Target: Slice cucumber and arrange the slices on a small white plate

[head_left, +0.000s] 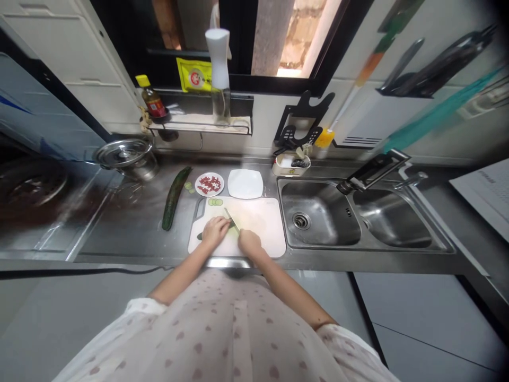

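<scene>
On the white cutting board [274, 233] lies a piece of cucumber [200, 236], mostly covered by my left hand [216, 231]. The fingers of that hand are bent over the cucumber and hold it down. My right hand [249, 243] is wrapped around the handle of a knife [231, 217], whose blade points away and to the left, at the cucumber's right end. Several cucumber slices [215, 202] rest at the board's upper left. Beyond the board stand a plate of red chopped pieces [198, 192] and a bare white square plate [245, 184].
A whole cucumber [175, 199] lies left of the board, with a few cucumber slices [190, 187] beside it. A lidded steel pot [137, 163] stands at the back left. To the right is a double sink [318, 246] with a black faucet [369, 172]. A shelf [191, 124] holds bottles.
</scene>
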The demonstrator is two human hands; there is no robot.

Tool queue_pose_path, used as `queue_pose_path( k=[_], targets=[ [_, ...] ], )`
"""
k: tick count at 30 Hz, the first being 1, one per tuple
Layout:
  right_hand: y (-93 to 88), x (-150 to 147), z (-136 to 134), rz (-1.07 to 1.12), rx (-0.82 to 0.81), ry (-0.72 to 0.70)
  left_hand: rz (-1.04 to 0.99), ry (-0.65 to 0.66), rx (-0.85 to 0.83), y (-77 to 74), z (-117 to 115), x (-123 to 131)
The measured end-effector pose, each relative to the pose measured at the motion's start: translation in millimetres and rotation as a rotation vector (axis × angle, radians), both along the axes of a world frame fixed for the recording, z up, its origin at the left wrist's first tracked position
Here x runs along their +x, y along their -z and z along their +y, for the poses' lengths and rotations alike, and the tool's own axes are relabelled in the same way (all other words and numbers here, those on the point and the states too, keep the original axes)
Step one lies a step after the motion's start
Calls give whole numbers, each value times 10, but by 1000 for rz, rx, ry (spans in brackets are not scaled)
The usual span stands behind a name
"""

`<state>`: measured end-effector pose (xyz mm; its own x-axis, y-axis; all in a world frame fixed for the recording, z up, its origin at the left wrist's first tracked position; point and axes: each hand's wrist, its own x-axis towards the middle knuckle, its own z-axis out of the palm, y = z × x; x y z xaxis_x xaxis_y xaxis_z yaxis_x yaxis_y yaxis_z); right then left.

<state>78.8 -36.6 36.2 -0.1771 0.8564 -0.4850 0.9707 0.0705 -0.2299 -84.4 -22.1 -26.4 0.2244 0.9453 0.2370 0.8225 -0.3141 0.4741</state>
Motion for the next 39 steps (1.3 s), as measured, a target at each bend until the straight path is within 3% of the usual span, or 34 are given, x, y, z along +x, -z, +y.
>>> queue_pose_path(
  k=[9, 25, 39],
  targets=[
    [64, 211, -312, -47, -12, -19, -27, -1, -9, -2, -3, 3],
    [-41, -88, 100, -2, -5, 2, -16, 3, 5, 21, 0, -2],
    [23, 58, -72, -3, -10, 23, -24, -2, 4, 41, 1, 6]
  ],
)
